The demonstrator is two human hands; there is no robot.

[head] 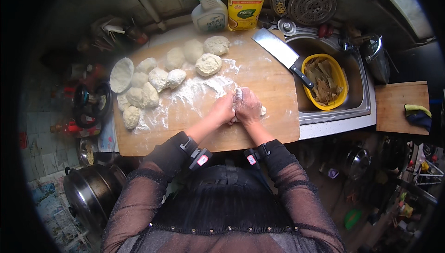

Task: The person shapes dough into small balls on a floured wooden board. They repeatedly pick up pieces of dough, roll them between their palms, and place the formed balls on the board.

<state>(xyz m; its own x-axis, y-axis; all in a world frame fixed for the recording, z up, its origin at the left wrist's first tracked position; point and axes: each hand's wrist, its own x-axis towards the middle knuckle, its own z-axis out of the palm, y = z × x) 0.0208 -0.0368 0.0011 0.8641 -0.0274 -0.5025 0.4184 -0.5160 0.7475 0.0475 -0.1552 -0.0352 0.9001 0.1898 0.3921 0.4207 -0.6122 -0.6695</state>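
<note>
My left hand (224,108) and my right hand (249,105) press together on a piece of dough (263,110) at the right of a floured wooden board (208,138). Most of that dough is hidden under the fingers; a small bit shows at the right hand's outer side. Several pale dough lumps lie in a group at the board's left and back, among them a round one (208,64) and a small one (131,117). A white bowl-shaped thing (121,75), dusted with flour, stands at the left edge. Loose flour (194,91) is spread between the lumps and my hands.
A cleaver (278,48) lies on the board's back right, its handle over the steel sink (361,89). In the sink stands a yellow basin (342,94) with dry brown leaves. A spray bottle (210,13) and a yellow detergent bottle (245,6) stand behind. Steel pots (90,194) are at lower left.
</note>
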